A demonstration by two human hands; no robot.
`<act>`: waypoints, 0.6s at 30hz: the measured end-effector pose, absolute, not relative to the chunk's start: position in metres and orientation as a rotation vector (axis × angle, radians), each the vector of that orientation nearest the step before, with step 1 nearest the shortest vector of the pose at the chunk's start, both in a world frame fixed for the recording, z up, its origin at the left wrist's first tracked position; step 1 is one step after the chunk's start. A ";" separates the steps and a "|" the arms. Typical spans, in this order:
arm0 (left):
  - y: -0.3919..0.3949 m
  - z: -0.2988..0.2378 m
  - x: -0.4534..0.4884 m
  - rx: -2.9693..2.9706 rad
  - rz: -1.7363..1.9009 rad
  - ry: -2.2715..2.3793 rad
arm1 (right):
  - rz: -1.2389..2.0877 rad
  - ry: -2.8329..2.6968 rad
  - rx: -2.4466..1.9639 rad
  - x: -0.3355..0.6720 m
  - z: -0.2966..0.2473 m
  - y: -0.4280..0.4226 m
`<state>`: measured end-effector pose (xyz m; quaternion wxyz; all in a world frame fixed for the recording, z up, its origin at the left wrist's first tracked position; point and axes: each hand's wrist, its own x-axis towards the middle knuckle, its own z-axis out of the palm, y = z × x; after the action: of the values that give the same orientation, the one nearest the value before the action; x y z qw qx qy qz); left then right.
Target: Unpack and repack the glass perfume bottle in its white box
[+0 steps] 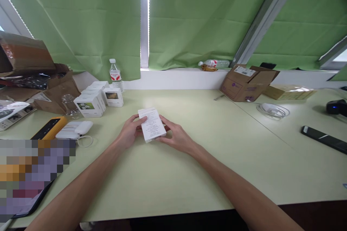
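Note:
A small white box (pixel 152 125) with rows of fine dark print on its upper face is held between both hands over the middle of the table (pixel 189 173). My left hand (pixel 131 130) is closed on its left side, the thumb lying on the printed face. My right hand (pixel 177 135) grips the right edge and the near right corner, the fingers partly hidden behind the box. Beyond my left hand stand similar white boxes (pixel 90 104) in a row, with a single white box (pixel 114 96) beside them showing a picture on its front.
Upright behind the boxes is a water bottle (pixel 115 74). A yellow and black bar (pixel 50 128), a white charger (pixel 71 130) and opened cardboard (pixel 58 92) lie left. Rightward are a cardboard carton (pixel 241 85), a coiled white cable (pixel 273 110) and a black phone-like object (pixel 325 139).

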<state>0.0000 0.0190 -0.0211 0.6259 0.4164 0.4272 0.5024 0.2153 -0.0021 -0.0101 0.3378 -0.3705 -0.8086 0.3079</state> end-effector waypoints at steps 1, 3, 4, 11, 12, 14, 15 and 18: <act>0.019 -0.020 0.000 0.945 1.145 0.969 | 0.809 -2.103 -0.954 0.215 -0.010 -0.002; 0.019 -0.019 -0.001 0.930 1.124 0.951 | 0.816 -2.094 -0.939 0.215 -0.010 -0.002; 0.018 -0.018 -0.002 0.927 1.111 0.943 | 0.816 -2.090 -0.936 0.215 -0.010 -0.002; 0.018 -0.016 -0.003 0.935 1.080 0.922 | 0.797 -2.095 -0.951 0.215 -0.015 -0.001; 0.017 -0.015 -0.003 0.934 1.077 0.919 | 0.789 -2.095 -0.955 0.215 -0.015 -0.001; 0.017 -0.015 -0.003 0.930 1.076 0.915 | 0.782 -2.095 -0.959 0.215 -0.016 -0.001; 0.017 -0.015 -0.003 0.929 1.075 0.913 | 0.781 -2.095 -0.958 0.215 -0.016 -0.001; 0.017 -0.014 -0.003 0.932 1.067 0.912 | 0.780 -2.091 -0.954 0.214 -0.016 -0.001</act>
<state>-0.0032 0.0166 -0.0144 0.6656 0.4129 0.4040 0.4726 0.2137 -0.0014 -0.0162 0.3498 -0.3681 -0.8072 0.3010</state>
